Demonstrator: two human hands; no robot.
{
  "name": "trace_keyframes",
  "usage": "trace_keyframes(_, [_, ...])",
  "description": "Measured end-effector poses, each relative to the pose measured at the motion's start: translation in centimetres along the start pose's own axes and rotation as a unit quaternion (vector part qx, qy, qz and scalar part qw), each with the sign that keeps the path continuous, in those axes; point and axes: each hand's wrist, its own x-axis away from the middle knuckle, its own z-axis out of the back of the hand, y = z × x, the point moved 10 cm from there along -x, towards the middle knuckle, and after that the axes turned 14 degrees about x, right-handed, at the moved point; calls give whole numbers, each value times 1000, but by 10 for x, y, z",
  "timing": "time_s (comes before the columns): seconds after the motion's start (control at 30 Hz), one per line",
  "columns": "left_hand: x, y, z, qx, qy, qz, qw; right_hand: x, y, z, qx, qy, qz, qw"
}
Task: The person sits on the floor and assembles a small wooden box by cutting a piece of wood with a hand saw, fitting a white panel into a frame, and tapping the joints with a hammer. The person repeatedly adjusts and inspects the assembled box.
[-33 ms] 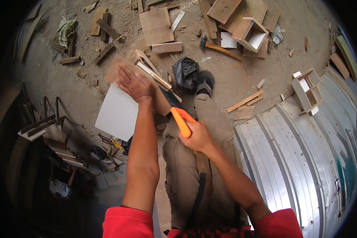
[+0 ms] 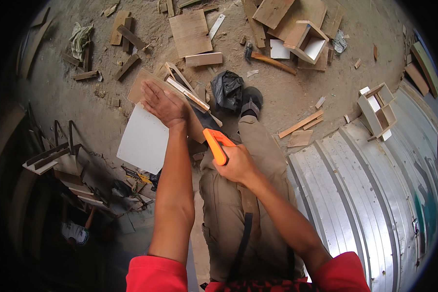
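My left hand (image 2: 165,106) lies flat, fingers stretched out, on a brown wooden board (image 2: 193,127). In my right hand (image 2: 236,163) is the orange handle of a handsaw (image 2: 212,142). The saw's dark blade runs up and left beside the board's right edge; wood covers part of it, and I cannot tell how deep it sits. Narrow wooden pieces with a pale strip (image 2: 187,92) lie just right of my left hand. A white panel (image 2: 143,138) sticks out below the board on the left, partly hidden by my left forearm.
Ahead, a black plastic bag (image 2: 227,90) sits against my shoe (image 2: 251,100). Beyond are a hammer (image 2: 275,63), an open wooden box (image 2: 306,43) and scattered wood offcuts. To the right, a divided wooden box (image 2: 377,109) stands by ribbed metal sheeting (image 2: 345,180).
My right hand and the saw handle have shifted slightly left and upward along the line of the blade. My left hand stays flat on the board.
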Motion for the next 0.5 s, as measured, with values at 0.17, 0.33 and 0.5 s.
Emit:
trace_keyframes(0.17, [11,3,9,7,-2,4,1000,81,3,19,-35,29,28,999])
trace_keyframes(0.33, [16,15,12,17,-10,-6,1000,-9,76,-14,16,-68,-189,979])
trace_keyframes(0.5, [6,14,7,14,-6,-21,1000,36,63,59,58,89,41,994])
